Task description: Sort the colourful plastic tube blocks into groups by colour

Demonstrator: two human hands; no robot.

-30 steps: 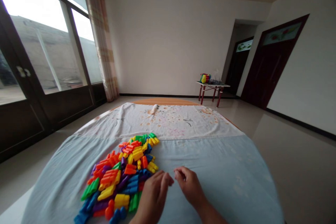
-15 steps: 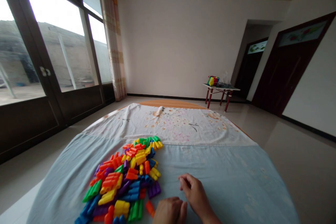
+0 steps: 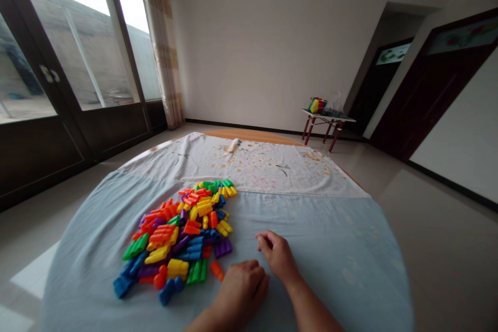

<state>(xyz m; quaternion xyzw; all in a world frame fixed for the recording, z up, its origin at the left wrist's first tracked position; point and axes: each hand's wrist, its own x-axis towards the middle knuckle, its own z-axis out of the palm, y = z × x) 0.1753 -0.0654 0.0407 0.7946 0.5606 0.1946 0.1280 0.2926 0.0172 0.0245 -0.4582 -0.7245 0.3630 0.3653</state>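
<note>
My left hand (image 3: 244,286) rests on the blue cloth as a loose fist, knuckles up, right of a small orange plastic block (image 3: 217,271). Just beyond it to the right, my right hand (image 3: 275,255) lies with its fingers curled in, and no object shows in it. The two hands are close together. Left of them spreads a pile of plastic bullet-shaped building blocks, among them a green piece (image 3: 196,272), a yellow piece (image 3: 178,269), a purple piece (image 3: 223,248) and a dark blue piece (image 3: 170,290).
A light blue cloth (image 3: 311,249) and a white flowered cloth (image 3: 264,166) cover the round table. By the far wall stands a small table (image 3: 330,116) with a colourful bag (image 3: 317,105) on it. Glass doors (image 3: 89,57) are at the left, brown doors at the right.
The view has tipped downward, so the table, blocks and hands appear higher and more of both forearms shows. Both hands keep their curled shape, and the pile looks the same.
</note>
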